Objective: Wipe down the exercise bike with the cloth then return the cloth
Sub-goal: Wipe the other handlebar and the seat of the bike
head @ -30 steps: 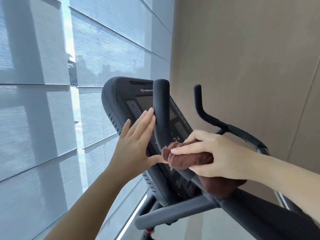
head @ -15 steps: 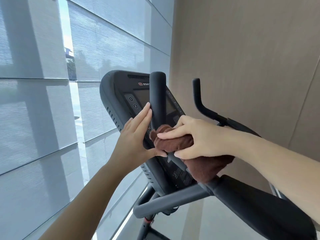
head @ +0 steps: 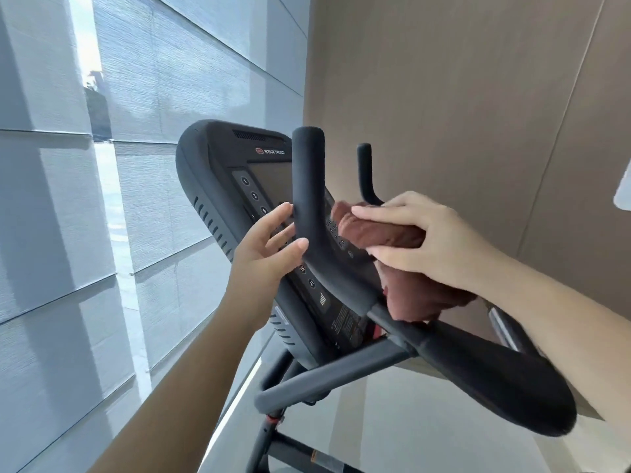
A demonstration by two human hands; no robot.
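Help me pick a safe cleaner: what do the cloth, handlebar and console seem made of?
Cloth: brown fabric, probably terry; fuzzy, folds softly. Handlebar: matte black, likely a rubber or foam sleeve; no glare. Console: dark hard plastic, seemingly; moulded vents, faint sheen.

The right hand (head: 426,240) grips a brown cloth (head: 379,230) against the bike console (head: 218,158); the left hand (head: 266,247) rests open beside the handlebar (head: 307,186).

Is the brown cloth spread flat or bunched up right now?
Bunched. The right hand grips the brown cloth as a thick roll, the rest hanging crumpled beneath.
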